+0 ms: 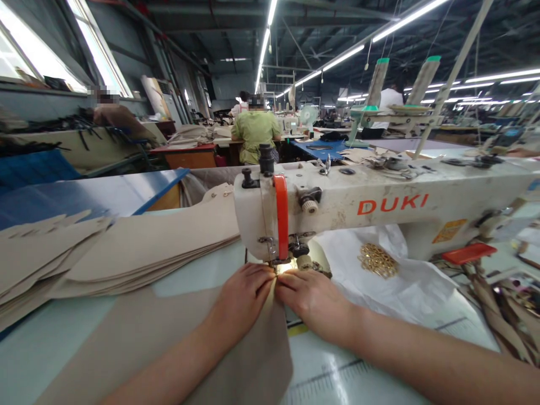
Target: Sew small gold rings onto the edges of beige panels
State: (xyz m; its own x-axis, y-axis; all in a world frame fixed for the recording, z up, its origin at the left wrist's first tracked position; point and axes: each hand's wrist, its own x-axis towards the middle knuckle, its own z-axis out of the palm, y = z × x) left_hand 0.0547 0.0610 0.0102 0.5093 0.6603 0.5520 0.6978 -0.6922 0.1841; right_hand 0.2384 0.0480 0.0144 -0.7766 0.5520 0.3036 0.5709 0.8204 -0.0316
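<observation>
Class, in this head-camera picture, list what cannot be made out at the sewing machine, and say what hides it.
Head view:
- Where the tan fabric panel passes under the white sewing machine: hidden by the left hand and right hand.
- The small gold metal pieces: too small to tell apart.
- The tan strips: cut off by the right edge.

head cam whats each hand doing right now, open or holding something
Left hand: closed, holding the tan fabric by the sewing machine.
Right hand: closed, holding the same tan fabric.
</observation>
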